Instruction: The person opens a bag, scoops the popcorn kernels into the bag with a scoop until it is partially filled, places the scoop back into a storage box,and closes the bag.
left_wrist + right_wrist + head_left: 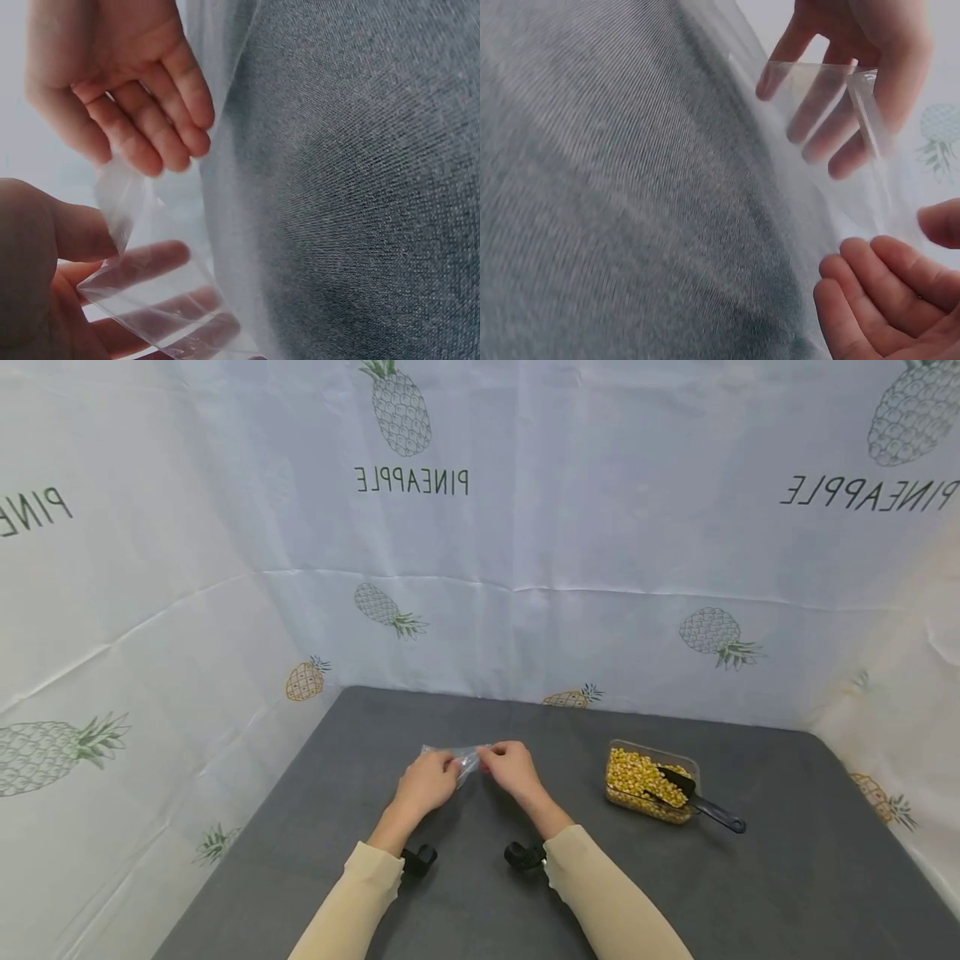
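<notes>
A bag (468, 763) is held over the table (465, 902) between the left hand (427, 783), at its left, and the right hand (514, 769), at its right. A tub (660, 751) is placed on the table, to the right of the right hand and apart from it. Corn (630, 771) is contained in the tub. A scoop (716, 812) is set partly in the corn, its handle extended beyond the tub's right side. The table is backed by a curtain (600, 543).

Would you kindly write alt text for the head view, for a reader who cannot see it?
A person's left hand and right hand pinch a clear plastic bag at a dark table. To the right sits a clear container of yellow kernels with a black scoop; pineapple-print cloth hangs behind.
</notes>
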Demonstrator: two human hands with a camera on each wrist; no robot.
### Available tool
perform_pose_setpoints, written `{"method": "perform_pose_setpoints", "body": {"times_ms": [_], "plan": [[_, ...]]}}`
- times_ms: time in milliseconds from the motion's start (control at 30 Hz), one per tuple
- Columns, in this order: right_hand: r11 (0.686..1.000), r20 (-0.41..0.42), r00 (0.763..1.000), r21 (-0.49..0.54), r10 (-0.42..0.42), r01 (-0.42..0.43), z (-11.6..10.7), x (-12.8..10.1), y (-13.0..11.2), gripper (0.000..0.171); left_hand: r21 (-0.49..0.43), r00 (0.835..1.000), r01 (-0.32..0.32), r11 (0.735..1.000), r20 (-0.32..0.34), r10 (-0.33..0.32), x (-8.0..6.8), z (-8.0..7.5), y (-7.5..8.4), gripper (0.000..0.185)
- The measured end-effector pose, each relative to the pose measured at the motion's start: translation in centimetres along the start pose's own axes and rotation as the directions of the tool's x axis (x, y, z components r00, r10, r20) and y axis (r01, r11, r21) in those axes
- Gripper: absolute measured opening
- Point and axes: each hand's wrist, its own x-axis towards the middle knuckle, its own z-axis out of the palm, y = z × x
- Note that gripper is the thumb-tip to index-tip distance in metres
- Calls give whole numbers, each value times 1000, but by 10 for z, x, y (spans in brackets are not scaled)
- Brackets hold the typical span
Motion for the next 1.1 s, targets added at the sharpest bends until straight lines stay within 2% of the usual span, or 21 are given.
{"method": "perform_pose_setpoints", "body": {"times_ms": [100,233,367,600,833,933,1100], "plan": [[990,22,998,126,55,-57,0,2,1,25,-15,1000,-9,1000,6,9,-1,-1,2,28],[955,71,991,267,111,-127,-4,1,1,22,-23,1000,-14,1000,10,14,-4,-1,3,29],[923,111,985,350,131,-162,-7,-1,0,21,-29,1000,-12,1000,11,12,-6,0,4,30],[913,131,984,376,118,-159,-8,-3,-1,22,-64,999,-38,997,-15,37,-13,-3,6,32],[920,118,988,368,95,-133,-9,-5,-3,25,-105,987,-140,985,-91,130,-20,-8,12,26],[926,119,989,356,84,-122,-11,-7,-4,27,-151,985,-166,975,-75,156,-22,-11,15,26],[933,124,990,344,71,-110,-13,-11,-7,28,-241,987,-162,957,-24,161,-23,-13,19,32]]}}
